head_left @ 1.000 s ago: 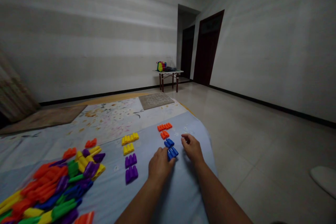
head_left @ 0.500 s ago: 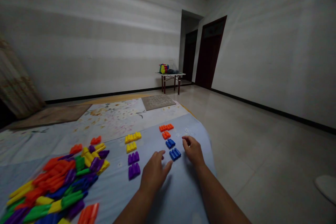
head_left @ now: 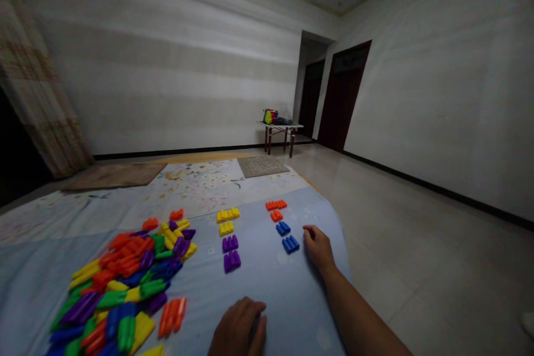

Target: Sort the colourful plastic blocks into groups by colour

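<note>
At the left hand (head_left: 240, 327), fingers lightly bent, thumb set apart from the forefinger, nothing visible between; low down at the bottom edge of the view, partly cut off, so impossible to say whether in contact with the pale blue cloth (head_left: 287, 300) beneath. At the right hand (head_left: 318, 247), fingers curled loosely inward, palm out of sight; impossible to tell whether fingertips meet, with nothing seen in the grasp. Just beside those right fingers, a near blue group (head_left: 291, 244) of ridged pieces, lying flat, with a far blue group (head_left: 283, 228) right behind. Beyond, in the same column, a short orange group (head_left: 276, 216), then a long orange group (head_left: 276, 205). To the left, a second column: two purple groups (head_left: 232, 261), then two yellow groups (head_left: 226, 228). By the look, smooth moulded plastic: probably light, stiff, hardly fragile, perhaps slippery on the glossy ridges and prone to skidding over the fabric. Best pinched between thumb and forefinger across the outer sides of a group, low near the cloth, rather than on the rounded tops. Out past the left hand, an orange piece (head_left: 172, 317) beside a mixed-colour heap (head_left: 129, 253). Farther off, across the cloth-covered desk (head_left: 227, 156), a grey mat (head_left: 262, 167); past that, a small stand (head_left: 269, 144).
</note>
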A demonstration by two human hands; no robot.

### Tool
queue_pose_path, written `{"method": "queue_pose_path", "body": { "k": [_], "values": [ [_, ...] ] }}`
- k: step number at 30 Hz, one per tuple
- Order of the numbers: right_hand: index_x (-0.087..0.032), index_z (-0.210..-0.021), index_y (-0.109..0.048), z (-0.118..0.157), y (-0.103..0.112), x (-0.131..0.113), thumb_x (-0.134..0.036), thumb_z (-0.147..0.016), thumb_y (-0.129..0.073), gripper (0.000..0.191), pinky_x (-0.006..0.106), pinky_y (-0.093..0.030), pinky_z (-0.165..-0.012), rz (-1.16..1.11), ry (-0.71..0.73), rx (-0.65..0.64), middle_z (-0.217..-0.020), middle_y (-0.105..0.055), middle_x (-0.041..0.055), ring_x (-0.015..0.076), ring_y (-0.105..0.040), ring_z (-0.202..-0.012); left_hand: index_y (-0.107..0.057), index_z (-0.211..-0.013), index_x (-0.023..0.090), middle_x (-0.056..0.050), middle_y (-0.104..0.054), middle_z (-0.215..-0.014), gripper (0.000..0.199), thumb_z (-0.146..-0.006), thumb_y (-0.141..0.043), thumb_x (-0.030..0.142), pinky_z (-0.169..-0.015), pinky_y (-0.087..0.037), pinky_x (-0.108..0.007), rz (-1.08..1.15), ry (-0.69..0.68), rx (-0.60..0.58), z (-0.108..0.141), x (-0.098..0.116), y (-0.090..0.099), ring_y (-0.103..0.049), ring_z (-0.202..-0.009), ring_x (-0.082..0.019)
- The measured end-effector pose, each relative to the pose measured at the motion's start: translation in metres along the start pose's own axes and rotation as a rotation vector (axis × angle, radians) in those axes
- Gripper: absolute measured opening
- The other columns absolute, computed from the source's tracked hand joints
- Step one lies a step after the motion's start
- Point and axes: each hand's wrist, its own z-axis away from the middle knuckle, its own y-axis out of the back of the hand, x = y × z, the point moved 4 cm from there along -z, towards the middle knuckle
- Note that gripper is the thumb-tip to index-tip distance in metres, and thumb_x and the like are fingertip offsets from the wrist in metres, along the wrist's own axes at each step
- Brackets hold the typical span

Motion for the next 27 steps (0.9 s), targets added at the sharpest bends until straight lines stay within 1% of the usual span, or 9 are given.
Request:
{"method": "queue_pose_path", "body": {
  "k": [2,5,9,12,15,18,21,24,27],
  "values": [
    [-0.014,-0.09,-0.065,-0.001,-0.002,-0.012,-0.033,-0.077,-0.044,0.031,0.033,-0.047,-0.073,-0.015,0.017,0.003,-0.082,-0.068,0.0086,0.0209,-0.062,-0.076,-0.063,-0.097,0.024,-0.007,-0.067,-0.094,0.027,-0.085,-0.042,0.036,-0.088,-0.048,-0.032,0.0,0.005,-0.01,-0.001,0.004,0.003,-0.061,-0.091,-0.018],
    [-0.015,-0.092,-0.064,0.004,-0.014,-0.044,-0.034,-0.078,-0.044,0.032,0.029,-0.047,-0.07,-0.071,0.064,-0.033,-0.082,-0.068,0.0072,0.0185,-0.061,-0.074,-0.064,-0.091,0.023,-0.007,-0.067,-0.088,0.025,-0.085,-0.041,0.031,-0.086,-0.048,-0.033,0.009,0.024,-0.023,-0.001,0.015,0.01,-0.06,-0.087,-0.018],
    [-0.016,-0.092,-0.064,0.03,-0.051,-0.095,-0.033,-0.081,-0.044,0.029,0.026,-0.047,-0.065,-0.198,0.156,-0.19,-0.075,-0.067,0.0047,0.0163,-0.061,-0.068,-0.063,-0.091,0.022,-0.007,-0.065,-0.088,0.026,-0.086,-0.038,0.026,-0.083,-0.047,-0.033,0.007,0.048,-0.048,0.001,0.026,0.017,-0.059,-0.086,-0.018],
    [-0.017,-0.09,-0.064,0.058,-0.078,-0.115,-0.031,-0.081,-0.044,0.026,0.024,-0.046,-0.062,-0.21,0.213,-0.322,-0.07,-0.066,0.0026,0.0148,-0.059,-0.063,-0.062,-0.094,0.022,-0.006,-0.065,-0.091,0.026,-0.085,-0.038,0.025,-0.083,-0.046,-0.031,-0.009,0.078,-0.058,0.002,0.022,0.029,-0.058,-0.088,-0.017],
    [-0.018,-0.088,-0.064,0.079,-0.094,-0.116,-0.028,-0.081,-0.043,0.024,0.024,-0.045,-0.062,-0.212,0.241,-0.419,-0.074,-0.066,0.003,0.015,-0.059,-0.065,-0.061,-0.098,0.022,-0.006,-0.064,-0.096,0.026,-0.085,-0.039,0.027,-0.088,-0.043,-0.033,-0.069,0.131,-0.027,0.006,0.003,0.056,-0.056,-0.094,-0.018],
    [-0.018,-0.086,-0.064,0.089,-0.101,-0.109,-0.025,-0.08,-0.044,0.023,0.025,-0.046,-0.066,-0.219,0.242,-0.498,-0.078,-0.067,0.0035,0.016,-0.06,-0.069,-0.06,-0.103,0.022,-0.007,-0.063,-0.103,0.028,-0.084,-0.041,0.03,-0.093,-0.038,-0.036,-0.171,0.207,0.005,0.012,-0.024,0.089,-0.054,-0.1,-0.019],
    [-0.018,-0.086,-0.065,0.09,-0.101,-0.106,-0.024,-0.08,-0.044,0.022,0.025,-0.046,-0.064,-0.217,0.238,-0.523,-0.075,-0.067,0.0032,0.0161,-0.06,-0.067,-0.058,-0.11,0.022,-0.008,-0.06,-0.113,0.034,-0.079,-0.048,0.03,-0.097,-0.033,-0.038,-0.301,0.319,-0.046,0.018,-0.047,0.114,-0.05,-0.108,-0.022],
    [-0.018,-0.086,-0.065,0.089,-0.102,-0.108,-0.024,-0.08,-0.044,0.023,0.024,-0.044,-0.062,-0.21,0.231,-0.534,-0.072,-0.066,0.0022,0.0153,-0.059,-0.064,-0.058,-0.113,0.022,-0.009,-0.058,-0.119,0.041,-0.073,-0.053,0.028,-0.1,-0.029,-0.041,-0.413,0.418,-0.156,0.021,-0.06,0.124,-0.047,-0.113,-0.025],
    [-0.018,-0.085,-0.066,0.088,-0.103,-0.109,-0.023,-0.079,-0.045,0.022,0.023,-0.044,-0.062,-0.218,0.22,-0.531,-0.072,-0.065,0.0018,0.0147,-0.059,-0.065,-0.06,-0.11,0.023,-0.008,-0.059,-0.117,0.039,-0.071,-0.051,0.023,-0.098,-0.031,-0.041,-0.442,0.412,-0.232,0.02,-0.067,0.119,-0.049,-0.111,-0.025]
  ]
}}
